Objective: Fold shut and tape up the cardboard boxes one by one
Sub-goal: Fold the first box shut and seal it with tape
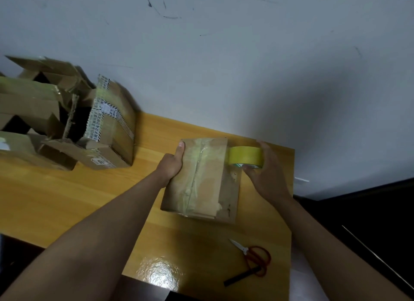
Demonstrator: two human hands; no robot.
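Note:
A small closed cardboard box [206, 177] lies on the wooden table [67, 200], old clear tape running along its top seam. My left hand [172, 164] grips the box's left side, thumb laid on the top near the far corner. My right hand [264, 175] holds a yellow tape roll [245, 156] against the box's right far edge, fingers over the roll's far side and thumb under it. How far the tape reaches onto the box is unclear.
Several opened and taped cardboard boxes [67, 121] are piled at the table's left back. Red-handled scissors [253, 254] lie near the front right, a dark strip [239, 278] beside them. The table's right edge [292, 211] drops to a dark floor; a grey wall stands behind.

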